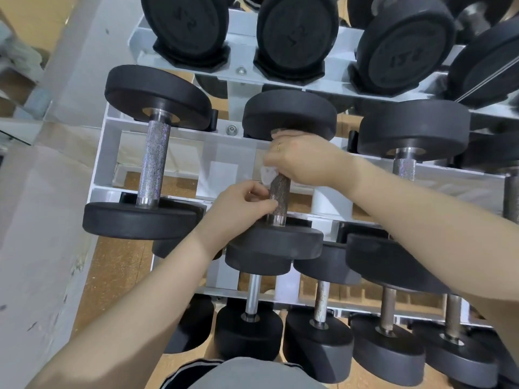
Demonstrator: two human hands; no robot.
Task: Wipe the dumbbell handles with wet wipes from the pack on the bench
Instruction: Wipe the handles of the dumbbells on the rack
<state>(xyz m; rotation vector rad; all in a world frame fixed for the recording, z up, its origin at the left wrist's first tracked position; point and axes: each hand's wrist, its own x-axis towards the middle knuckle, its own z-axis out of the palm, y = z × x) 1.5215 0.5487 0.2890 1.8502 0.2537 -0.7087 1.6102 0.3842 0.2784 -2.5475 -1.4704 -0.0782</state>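
Observation:
A black dumbbell lies on the middle shelf of the white rack (pixel 104 153), its knurled metal handle (pixel 279 196) pointing toward me. My right hand (pixel 302 160) grips the upper part of that handle through a white wet wipe (pixel 268 174), which sticks out below its fingers. My left hand (pixel 241 204) curls its fingers against the lower end of the same handle, just above the near black head (pixel 276 242). The wipe pack and the bench are out of view.
Another dumbbell (pixel 154 164) lies to the left on the same shelf, and a third (pixel 404 164) to the right. Larger dumbbells (pixel 297 35) fill the top shelf, several smaller ones (pixel 320 301) the bottom shelf. A wall stands at the left.

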